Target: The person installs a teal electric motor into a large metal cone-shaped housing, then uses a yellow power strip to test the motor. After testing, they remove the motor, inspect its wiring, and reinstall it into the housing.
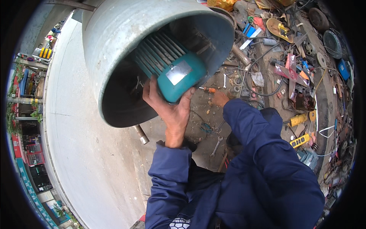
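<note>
A teal electric motor (187, 86) with cooling fins and a silver plate on its rounded end sits inside a wide grey metal cylinder (114, 42). My left hand (169, 108) is closed round the near end of the motor, thumb on one side and fingers on the other. Lower and to the right, my right hand (220, 99) reaches down to the ground beside an orange-handled screwdriver (209, 90). Its fingers are small and partly hidden, so their grip is unclear. A spanner (225, 81) lies just beyond that hand, and small loose parts are scattered near it.
Another spanner (217, 147) and blue-handled pliers (206, 128) lie on the ground before me. A metal pipe (141, 134) sticks out below the cylinder. Cables, a yellow power strip (299, 141), a red fan blade (291, 72) and scrap crowd the right. Pale pavement (80, 145) stretches along the left.
</note>
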`<move>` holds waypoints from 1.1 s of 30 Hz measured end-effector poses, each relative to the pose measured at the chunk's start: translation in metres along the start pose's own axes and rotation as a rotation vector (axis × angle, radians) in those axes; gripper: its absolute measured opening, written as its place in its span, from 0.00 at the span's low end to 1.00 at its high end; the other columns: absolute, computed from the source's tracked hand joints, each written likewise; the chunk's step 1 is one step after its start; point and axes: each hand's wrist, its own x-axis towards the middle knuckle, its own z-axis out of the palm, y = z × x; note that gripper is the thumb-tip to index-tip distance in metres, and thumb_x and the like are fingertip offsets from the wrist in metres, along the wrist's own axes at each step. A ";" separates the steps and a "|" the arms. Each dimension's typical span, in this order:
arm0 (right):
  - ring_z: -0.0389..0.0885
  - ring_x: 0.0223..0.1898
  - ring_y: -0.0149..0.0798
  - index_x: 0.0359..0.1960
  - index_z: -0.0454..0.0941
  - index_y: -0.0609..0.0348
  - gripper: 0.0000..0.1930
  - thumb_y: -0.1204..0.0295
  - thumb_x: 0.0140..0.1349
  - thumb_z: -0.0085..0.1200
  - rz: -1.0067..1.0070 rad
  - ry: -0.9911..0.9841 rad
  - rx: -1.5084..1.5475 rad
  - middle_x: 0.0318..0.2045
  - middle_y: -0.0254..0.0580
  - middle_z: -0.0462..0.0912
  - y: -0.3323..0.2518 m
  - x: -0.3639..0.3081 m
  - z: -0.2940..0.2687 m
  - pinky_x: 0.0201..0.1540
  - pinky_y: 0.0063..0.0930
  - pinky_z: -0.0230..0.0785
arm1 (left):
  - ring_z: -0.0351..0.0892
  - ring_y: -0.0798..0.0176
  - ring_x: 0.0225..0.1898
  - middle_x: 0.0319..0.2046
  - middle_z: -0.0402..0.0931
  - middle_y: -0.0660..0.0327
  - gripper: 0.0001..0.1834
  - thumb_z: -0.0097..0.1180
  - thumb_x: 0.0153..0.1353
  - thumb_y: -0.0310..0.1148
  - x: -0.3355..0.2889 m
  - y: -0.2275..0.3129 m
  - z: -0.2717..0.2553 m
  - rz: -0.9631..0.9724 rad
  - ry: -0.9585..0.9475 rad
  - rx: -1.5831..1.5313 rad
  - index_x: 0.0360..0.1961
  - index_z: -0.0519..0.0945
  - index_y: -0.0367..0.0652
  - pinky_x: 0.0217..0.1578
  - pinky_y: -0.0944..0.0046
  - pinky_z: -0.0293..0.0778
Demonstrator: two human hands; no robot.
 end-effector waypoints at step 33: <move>0.83 0.55 0.59 0.50 0.85 0.61 0.22 0.59 0.60 0.66 -0.252 0.054 0.087 0.49 0.59 0.84 0.035 0.043 0.066 0.56 0.46 0.77 | 0.62 0.29 0.67 0.67 0.56 0.32 0.47 0.75 0.45 0.33 -0.019 -0.006 -0.001 -0.088 0.028 -0.013 0.66 0.64 0.35 0.66 0.38 0.66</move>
